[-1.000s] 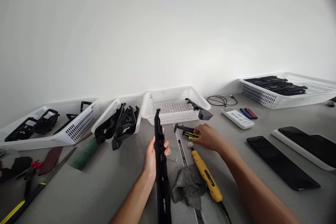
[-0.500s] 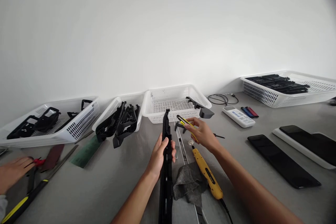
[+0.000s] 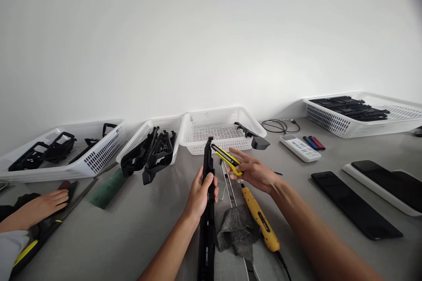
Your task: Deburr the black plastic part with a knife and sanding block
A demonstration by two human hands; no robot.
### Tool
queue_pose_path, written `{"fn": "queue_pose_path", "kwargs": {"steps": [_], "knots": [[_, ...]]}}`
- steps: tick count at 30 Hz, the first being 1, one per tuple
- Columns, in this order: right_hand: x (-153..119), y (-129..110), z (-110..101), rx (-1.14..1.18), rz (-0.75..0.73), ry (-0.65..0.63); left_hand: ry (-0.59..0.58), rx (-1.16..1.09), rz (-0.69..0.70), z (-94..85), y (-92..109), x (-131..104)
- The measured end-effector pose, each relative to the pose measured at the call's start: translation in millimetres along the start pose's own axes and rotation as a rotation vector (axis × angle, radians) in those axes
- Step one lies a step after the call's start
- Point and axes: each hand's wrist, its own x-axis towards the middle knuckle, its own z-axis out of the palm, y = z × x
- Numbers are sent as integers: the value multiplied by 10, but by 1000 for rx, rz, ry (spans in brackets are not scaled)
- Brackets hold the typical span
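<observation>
A long black plastic part (image 3: 207,219) stands lengthwise before me, gripped around its middle by my left hand (image 3: 199,193). My right hand (image 3: 252,170) holds a yellow utility knife (image 3: 228,158) between thumb and fingers, with some fingers stretched out. The knife's tip is close to the upper end of the black part. Below my right hand lies a yellow corded tool (image 3: 262,219), beside a crumpled grey cloth (image 3: 237,230). A metal caliper (image 3: 229,186) lies partly under the cloth.
White baskets with black parts stand at the left (image 3: 108,151), centre-left (image 3: 147,129), centre (image 3: 217,142) and right (image 3: 346,127). Another person's hand (image 3: 42,207) rests on tools at the left. A black phone-like slab (image 3: 356,204) and a white device (image 3: 300,148) lie at the right.
The knife has swung leftward to the black part's upper end, and my right hand's fingers have spread. The other person's hand has moved right onto the dark red piece.
</observation>
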Motion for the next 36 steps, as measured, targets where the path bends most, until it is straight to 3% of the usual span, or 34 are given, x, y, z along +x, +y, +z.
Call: {"fn": "queue_pose_path", "kwargs": {"steps": [6,15,20,27,33,36], "knots": [[39,-9,-205,63,-1,-34,5,-1,12,-18,6,23],[-76,-213,-380,-108,-6,-131,14,23,36,-33,8,37],[-21,-159,-353,-287,-51,-83,15,-6,22,-38,-3,43],[-11,-117,-300,-616,-99,-170,46,-44,0,-48,-26,71],[-46,-195,-212,-878,-250,-91,62,-21,-18,-71,-41,72],[-33,-197,-188,-933,-300,15,59,-1,-42,-77,-35,66]]}}
